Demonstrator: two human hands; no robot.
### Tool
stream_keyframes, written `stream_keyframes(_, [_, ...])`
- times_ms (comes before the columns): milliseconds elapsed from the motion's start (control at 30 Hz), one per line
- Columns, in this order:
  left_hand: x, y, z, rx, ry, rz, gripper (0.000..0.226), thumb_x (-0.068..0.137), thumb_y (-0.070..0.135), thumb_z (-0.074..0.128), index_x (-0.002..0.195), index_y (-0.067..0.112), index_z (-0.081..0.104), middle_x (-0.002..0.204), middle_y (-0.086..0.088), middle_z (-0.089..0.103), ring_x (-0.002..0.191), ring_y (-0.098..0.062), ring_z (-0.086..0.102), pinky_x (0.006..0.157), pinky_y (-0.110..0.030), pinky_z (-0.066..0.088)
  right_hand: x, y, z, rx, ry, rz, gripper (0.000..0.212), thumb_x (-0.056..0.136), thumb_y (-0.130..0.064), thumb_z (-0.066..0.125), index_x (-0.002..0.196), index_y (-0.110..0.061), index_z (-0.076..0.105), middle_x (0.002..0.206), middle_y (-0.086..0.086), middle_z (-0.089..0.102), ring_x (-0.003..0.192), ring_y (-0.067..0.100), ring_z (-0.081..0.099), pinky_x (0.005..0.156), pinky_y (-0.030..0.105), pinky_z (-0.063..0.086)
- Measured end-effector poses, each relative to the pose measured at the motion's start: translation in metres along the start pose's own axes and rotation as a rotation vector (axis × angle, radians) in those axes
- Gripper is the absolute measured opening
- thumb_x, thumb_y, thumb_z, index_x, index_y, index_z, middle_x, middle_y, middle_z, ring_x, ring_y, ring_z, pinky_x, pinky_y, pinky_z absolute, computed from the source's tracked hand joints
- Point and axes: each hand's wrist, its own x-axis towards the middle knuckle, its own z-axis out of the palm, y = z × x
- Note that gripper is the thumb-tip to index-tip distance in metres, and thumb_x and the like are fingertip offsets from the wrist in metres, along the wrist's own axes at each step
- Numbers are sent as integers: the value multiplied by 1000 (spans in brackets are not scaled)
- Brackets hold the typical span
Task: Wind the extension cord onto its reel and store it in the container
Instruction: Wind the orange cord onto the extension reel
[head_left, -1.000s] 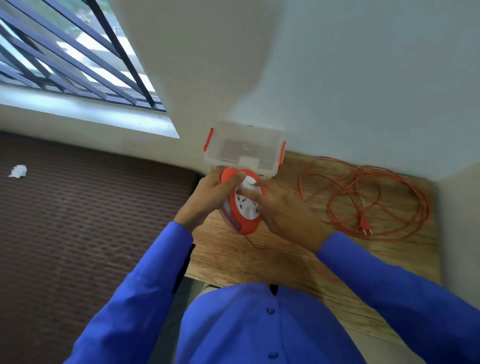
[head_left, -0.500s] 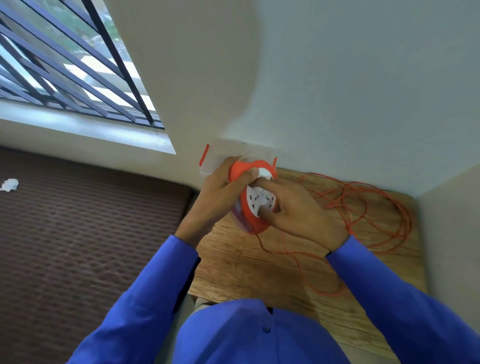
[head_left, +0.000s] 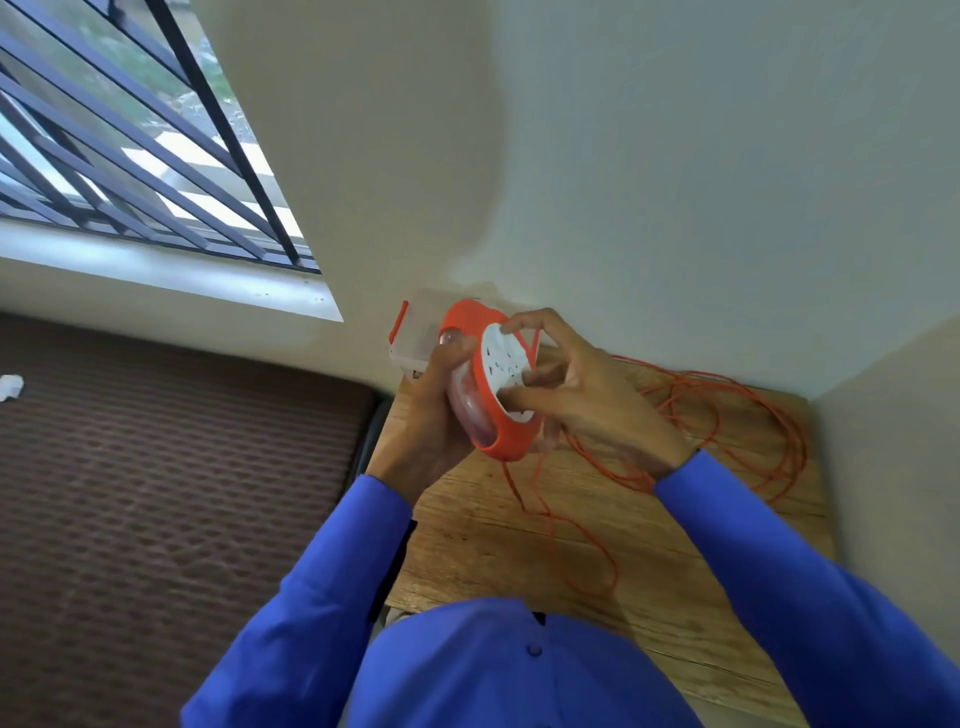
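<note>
Orange and white, the reel (head_left: 491, 384) is held up over the far left corner of the wooden table (head_left: 519, 551), tilted so its white socket face turns toward the right hand. The left hand (head_left: 434, 415) wraps the reel's clear back and orange rim from the left, its grip closed on it with the thumb lying across the rim. The right hand (head_left: 587, 395) pinches the white face, fingertips (head_left: 511, 327) at its upper edge and thumb near the lower edge, so this grip too is closed on the reel. The orange extension cord (head_left: 727, 431) hangs from the reel's underside, runs across the table and lies in loose loops in the far right corner. The clear container (head_left: 410, 343) with orange latches stands just behind the reel against the wall, mostly hidden by it. Both sleeves are blue.
</note>
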Motion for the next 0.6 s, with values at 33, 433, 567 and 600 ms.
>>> stream_keyframes(33, [1, -2, 3, 58, 54, 38, 88, 80, 59, 90, 149, 11, 64, 134, -29, 73, 121, -40, 73, 97, -51, 64, 1, 0, 0, 3, 23, -5, 50, 86, -31, 86, 128, -42, 62, 93, 6, 82, 47, 17, 73, 48, 29, 56])
stream_keyframes(433, [-2, -17, 2, 734, -12, 380, 120, 76, 39, 87, 171, 37, 14, 162, -20, 43, 128, -30, 69, 102, -47, 63, 12, 7, 9, 111, 18, 300, 52, 106, -34, 51, 86, 3, 80, 68, 26, 76, 41, 20, 51, 37, 24, 30])
stream_keyframes(567, [-3, -19, -8, 482, 109, 188, 116, 77, 55, 84, 169, 14, 26, 151, -31, 56, 131, -45, 65, 108, -59, 58, 1, 8, 13, -250, 153, -34, 32, 110, -30, 57, 90, -12, 75, 74, 6, 76, 55, 24, 64, 53, 35, 51])
stream_keyframes(600, [-5, -20, -10, 410, 104, 166, 111, 76, 64, 87, 164, 17, 40, 147, -26, 63, 131, -42, 67, 110, -59, 57, -2, 8, 14, -334, 119, -116, 16, 110, -24, 58, 106, -15, 70, 88, 5, 73, 66, 22, 65, 61, 38, 54])
